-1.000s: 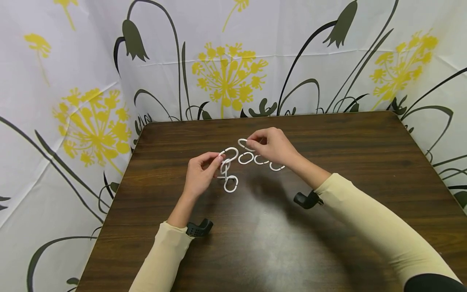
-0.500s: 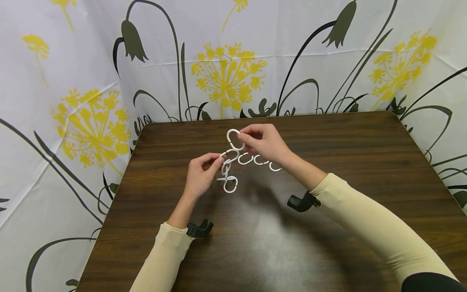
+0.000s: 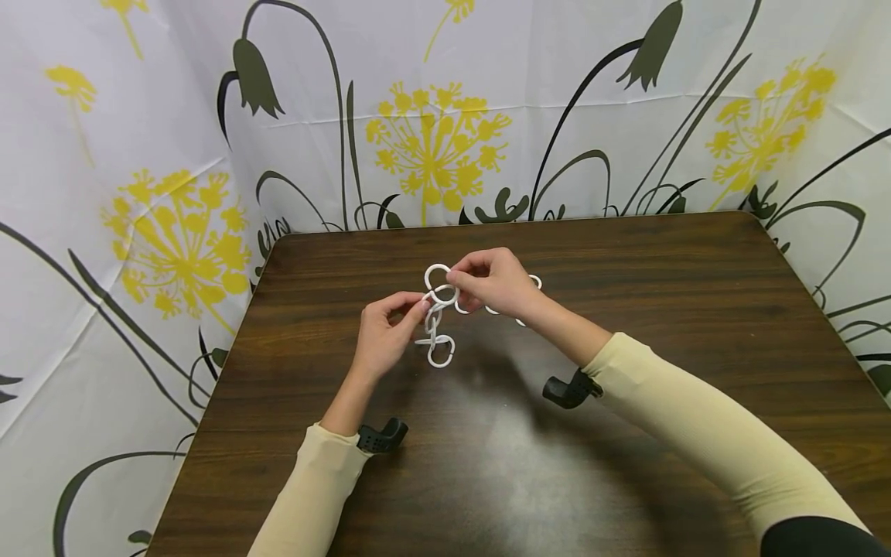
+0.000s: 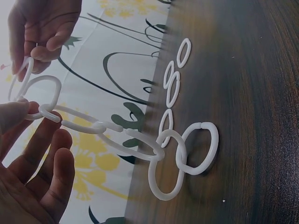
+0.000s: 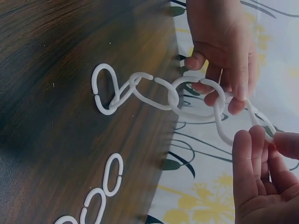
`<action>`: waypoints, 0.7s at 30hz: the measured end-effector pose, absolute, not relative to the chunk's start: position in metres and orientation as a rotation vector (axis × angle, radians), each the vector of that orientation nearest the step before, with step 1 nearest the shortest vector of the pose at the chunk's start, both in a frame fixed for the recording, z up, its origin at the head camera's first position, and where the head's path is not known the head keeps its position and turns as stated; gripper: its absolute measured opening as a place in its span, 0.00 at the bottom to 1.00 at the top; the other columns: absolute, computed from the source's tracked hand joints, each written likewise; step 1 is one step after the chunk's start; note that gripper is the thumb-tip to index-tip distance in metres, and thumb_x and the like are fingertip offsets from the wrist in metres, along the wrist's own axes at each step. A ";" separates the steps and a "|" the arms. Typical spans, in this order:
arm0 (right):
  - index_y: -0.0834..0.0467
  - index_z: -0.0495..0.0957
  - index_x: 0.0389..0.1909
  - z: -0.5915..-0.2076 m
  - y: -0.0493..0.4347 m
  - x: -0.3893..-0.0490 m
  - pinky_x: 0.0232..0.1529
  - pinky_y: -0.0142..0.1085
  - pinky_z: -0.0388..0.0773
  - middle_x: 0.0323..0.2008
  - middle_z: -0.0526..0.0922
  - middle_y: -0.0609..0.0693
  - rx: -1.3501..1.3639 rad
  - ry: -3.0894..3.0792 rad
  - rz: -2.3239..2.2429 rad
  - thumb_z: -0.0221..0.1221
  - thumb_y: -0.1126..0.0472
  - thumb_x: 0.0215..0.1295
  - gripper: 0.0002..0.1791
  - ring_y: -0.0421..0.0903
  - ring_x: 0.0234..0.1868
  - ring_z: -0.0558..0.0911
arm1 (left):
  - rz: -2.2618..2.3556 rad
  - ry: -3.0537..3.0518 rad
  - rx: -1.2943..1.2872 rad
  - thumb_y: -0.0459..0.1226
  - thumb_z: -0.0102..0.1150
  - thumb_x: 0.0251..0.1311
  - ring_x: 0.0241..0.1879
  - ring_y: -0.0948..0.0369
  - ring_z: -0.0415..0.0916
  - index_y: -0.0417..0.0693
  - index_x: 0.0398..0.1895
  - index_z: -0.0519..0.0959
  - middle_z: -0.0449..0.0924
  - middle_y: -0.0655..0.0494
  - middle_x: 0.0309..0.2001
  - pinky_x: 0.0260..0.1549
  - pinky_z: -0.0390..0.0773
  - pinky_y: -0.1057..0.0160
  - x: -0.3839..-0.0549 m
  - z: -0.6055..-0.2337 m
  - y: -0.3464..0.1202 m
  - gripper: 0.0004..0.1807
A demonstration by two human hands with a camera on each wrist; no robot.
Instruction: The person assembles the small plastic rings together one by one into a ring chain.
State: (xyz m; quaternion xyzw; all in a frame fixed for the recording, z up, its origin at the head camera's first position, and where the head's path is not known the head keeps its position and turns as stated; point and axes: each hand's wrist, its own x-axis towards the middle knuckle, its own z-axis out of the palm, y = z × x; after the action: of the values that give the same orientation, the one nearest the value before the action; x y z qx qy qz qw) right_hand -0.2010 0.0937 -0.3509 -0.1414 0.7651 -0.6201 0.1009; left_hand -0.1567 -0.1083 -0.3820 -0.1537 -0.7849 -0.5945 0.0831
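Note:
A short chain of white plastic C-shaped links (image 5: 103,65) hangs from my left hand (image 3: 379,334), its lower end on the table. Thumb and fingers of that hand pinch the uppermost link (image 4: 60,89). Just right of it and slightly higher, my right hand (image 3: 498,285) pinches one more white link (image 3: 427,277) between thumb and fingertips. This link overlaps the uppermost one in the head view and meets it near the left thumb in the left wrist view. Whether the two are hooked together, I cannot tell.
Several loose white links (image 4: 178,84) lie on the dark wooden table (image 3: 557,480) behind the right hand, which partly hides them in the head view. A white curtain with a flower print (image 3: 557,54) hangs behind the table. Black cameras (image 3: 381,437) sit on both wrists.
My right hand has lifted its link off the table and brought it left, onto the uppermost chain link. The left hand and the hanging chain have barely moved.

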 end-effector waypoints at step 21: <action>0.65 0.85 0.34 -0.351 0.095 -0.198 0.23 0.34 0.79 0.21 0.84 0.52 -0.478 2.530 -1.640 0.62 0.62 0.64 0.08 0.44 0.22 0.84 | -1.731 -2.345 -0.498 0.26 0.61 0.62 0.25 0.57 0.74 0.26 0.41 0.82 0.82 0.38 0.30 0.21 0.72 0.72 -0.156 -0.383 -0.109 0.08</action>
State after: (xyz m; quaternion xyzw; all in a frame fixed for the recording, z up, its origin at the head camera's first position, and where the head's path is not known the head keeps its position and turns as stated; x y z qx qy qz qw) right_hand -0.1976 0.0952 -0.3510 -0.1565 0.8280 -0.5366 0.0445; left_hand -0.1563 -0.1091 -0.3830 -0.1678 -0.7897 -0.5829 0.0920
